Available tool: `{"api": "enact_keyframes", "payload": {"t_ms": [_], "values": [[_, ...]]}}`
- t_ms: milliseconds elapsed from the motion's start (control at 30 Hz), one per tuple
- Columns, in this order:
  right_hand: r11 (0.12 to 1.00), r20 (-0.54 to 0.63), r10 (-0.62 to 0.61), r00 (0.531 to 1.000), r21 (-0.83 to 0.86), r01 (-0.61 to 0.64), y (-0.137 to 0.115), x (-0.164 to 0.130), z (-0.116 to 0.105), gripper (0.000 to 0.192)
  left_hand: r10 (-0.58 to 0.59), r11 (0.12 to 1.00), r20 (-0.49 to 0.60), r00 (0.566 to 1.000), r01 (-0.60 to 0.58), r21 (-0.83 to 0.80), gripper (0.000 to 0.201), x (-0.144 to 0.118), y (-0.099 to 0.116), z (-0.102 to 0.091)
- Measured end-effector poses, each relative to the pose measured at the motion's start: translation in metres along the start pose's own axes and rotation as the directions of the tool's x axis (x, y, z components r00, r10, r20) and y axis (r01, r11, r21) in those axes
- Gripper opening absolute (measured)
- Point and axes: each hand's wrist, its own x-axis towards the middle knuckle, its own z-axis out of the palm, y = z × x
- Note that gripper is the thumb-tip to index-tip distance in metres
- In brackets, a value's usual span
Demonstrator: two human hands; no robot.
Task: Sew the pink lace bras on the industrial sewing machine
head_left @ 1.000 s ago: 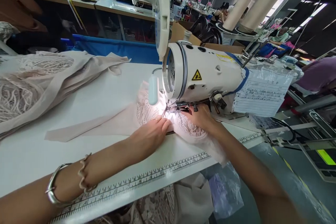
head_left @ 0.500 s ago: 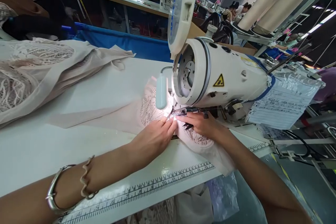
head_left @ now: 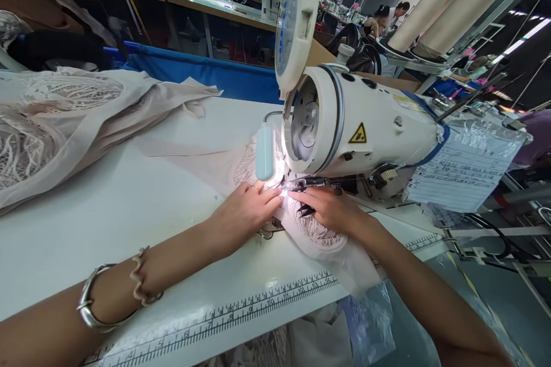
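left hand (head_left: 245,209), right hand (head_left: 333,206): fingertips on lace cloth (head_left: 318,230) at left end of sewing machine (head_left: 374,117), pinch unclear, cloth best guided flat and evenly.

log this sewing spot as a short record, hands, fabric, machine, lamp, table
left hand: fingers on the pale lace fabric, beside the lit sewing area
right hand: fingers on the same fabric; a dark pointed thing beneath them, mostly hidden
machine: white, round end cover swung open
lamp: pale blue, lit
table: white, ruler strip along near edge
left side: more pale lace fabric, heaped
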Motion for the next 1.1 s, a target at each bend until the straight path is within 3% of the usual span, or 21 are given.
{"api": "enact_keyframes", "payload": {"t_ms": [300,467,567,633,700,767,833,967,1100], "values": [[0.992,0.018,0.109,0.994,-0.058,-0.108,-0.018,-0.001,-0.009,0.058,-0.009,0.993,-0.028,1.000,0.005,-0.121,0.038,0.006,-0.018,-0.003],[0.985,-0.017,0.155,0.988,0.079,-0.154,-0.017,0.002,-0.005,0.023,-0.018,0.995,-0.050,0.999,0.013,-0.101,0.042,0.006,-0.020,-0.003],[0.955,-0.083,0.221,0.972,0.221,-0.199,-0.015,0.007,0.003,0.005,-0.032,0.999,-0.101,0.994,0.035,0.025,0.038,0.006,-0.005,-0.004],[0.929,-0.125,0.293,0.948,0.273,-0.251,-0.013,0.010,0.009,0.012,-0.069,0.994,-0.105,0.992,0.077,0.077,0.029,0.007,0.014,-0.005],[0.924,-0.150,0.327,0.933,0.257,-0.282,-0.010,0.011,0.012,0.014,-0.115,0.990,-0.037,0.993,0.118,0.074,0.023,0.007,0.034,-0.006],[0.943,-0.160,0.297,0.941,0.201,-0.264,-0.007,0.008,0.013,0.007,-0.144,0.986,0.020,0.989,0.141,0.089,0.028,0.007,0.050,-0.004],[0.969,-0.158,0.213,0.964,0.157,-0.189,-0.004,0.003,0.012,0.026,-0.144,0.981,0.017,0.989,0.140,0.133,0.036,0.006,0.058,-0.001],[0.995,-0.138,0.055,0.989,0.095,-0.042,-0.004,-0.005,0.008,0.062,-0.099,0.987,-0.049,0.994,0.104,0.122,0.040,0.001,0.055,0.008],[0.999,-0.139,0.045,0.989,0.027,-0.041,-0.008,-0.005,0.007,0.066,-0.075,0.996,-0.121,0.990,0.080,0.038,0.043,-0.004,0.042,0.014]]}}
